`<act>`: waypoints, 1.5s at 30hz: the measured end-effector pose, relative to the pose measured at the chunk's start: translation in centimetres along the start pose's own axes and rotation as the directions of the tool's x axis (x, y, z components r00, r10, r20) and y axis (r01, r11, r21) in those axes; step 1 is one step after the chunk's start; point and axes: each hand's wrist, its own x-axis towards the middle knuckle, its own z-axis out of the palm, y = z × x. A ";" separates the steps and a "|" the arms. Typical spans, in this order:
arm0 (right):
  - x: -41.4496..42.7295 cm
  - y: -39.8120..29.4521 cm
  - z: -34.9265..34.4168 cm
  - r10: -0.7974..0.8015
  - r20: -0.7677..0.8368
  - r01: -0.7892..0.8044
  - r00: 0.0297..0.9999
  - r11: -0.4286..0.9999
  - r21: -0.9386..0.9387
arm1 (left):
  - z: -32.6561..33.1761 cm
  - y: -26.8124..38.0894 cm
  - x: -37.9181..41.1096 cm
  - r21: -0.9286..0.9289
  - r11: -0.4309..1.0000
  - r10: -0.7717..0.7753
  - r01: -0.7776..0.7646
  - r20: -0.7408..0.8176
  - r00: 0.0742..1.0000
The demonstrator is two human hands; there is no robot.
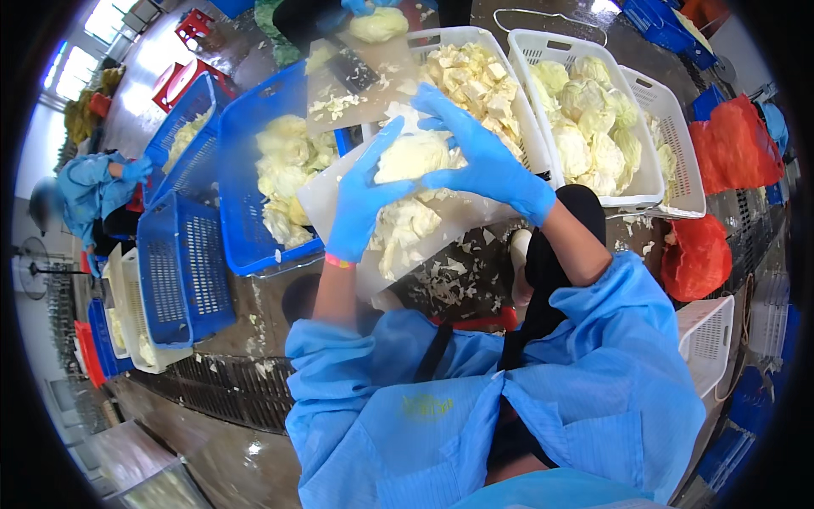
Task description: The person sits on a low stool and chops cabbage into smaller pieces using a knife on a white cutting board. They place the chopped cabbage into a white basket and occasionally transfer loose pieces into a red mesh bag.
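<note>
A pale cabbage head (412, 158) sits between my two hands over a white cutting board (321, 191). My left hand (369, 197), in a blue glove, cups its left side, with the thumb along the near edge. On the right side, my right hand (489, 162), also gloved in blue, curves around it with spread fingers and the thumb close to the left thumb. Loose cabbage leaves and pieces (410, 226) lie on the board nearer to me. The undersides of both hands' grip are hidden.
A blue crate (238, 191) with cabbage stands left; white crates hold cut pieces (477, 79) and whole cabbages (585, 108). Opposite, a person's gloved hand holds a cabbage (379, 25) beside a cleaver (350, 67) on another board. Scraps (445, 273) litter the floor.
</note>
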 end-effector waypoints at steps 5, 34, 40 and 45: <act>-2.8 -0.3 -0.7 0.238 0.074 -0.249 0.969 0.938 0.243 | 0.6 1.1 -1.2 -0.061 0.997 0.043 -0.043 -0.006 0.999; -3.0 2.5 2.9 0.470 0.237 -0.448 0.850 0.409 0.795 | -1.1 -2.1 -1.2 -0.275 0.944 -0.226 0.181 -0.141 0.964; -2.5 5.2 5.2 0.323 -0.159 -0.256 0.933 0.906 0.336 | 0.5 -4.1 -1.3 -0.503 0.834 -0.329 0.227 -0.123 0.936; -2.5 2.7 5.0 0.377 -0.079 -0.276 0.923 0.790 0.547 | 0.1 -3.9 -1.8 -0.378 0.918 -0.209 0.116 -0.215 0.954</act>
